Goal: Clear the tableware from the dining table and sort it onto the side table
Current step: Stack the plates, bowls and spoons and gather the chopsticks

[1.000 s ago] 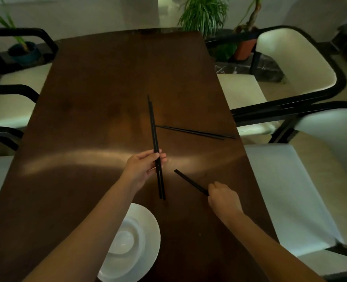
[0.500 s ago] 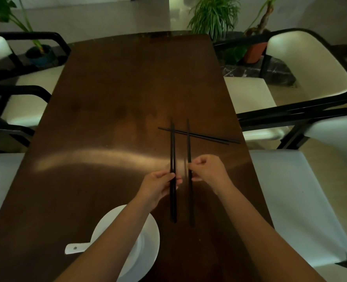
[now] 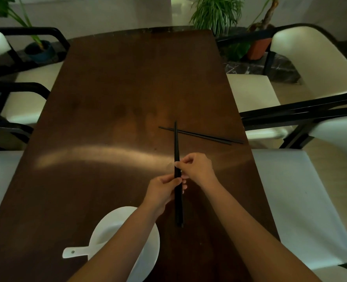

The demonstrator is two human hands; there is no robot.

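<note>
Over the dark wooden dining table, both hands hold one bundle of black chopsticks that points away from me. My left hand grips it from the left, and my right hand pinches it just above, from the right. A second pair of black chopsticks lies flat on the table beyond the hands, slanting toward the right edge. Near the front edge sits a white bowl, partly hidden by my left forearm. A white spoon handle sticks out to its left.
White-cushioned chairs with black frames line both sides: two on the right and two on the left. Potted plants stand on the floor past the table's far end.
My right hand picked a chopstick off the table near the front right and brought it beside those in my left hand. The two sets now sit together as one bundle.
</note>
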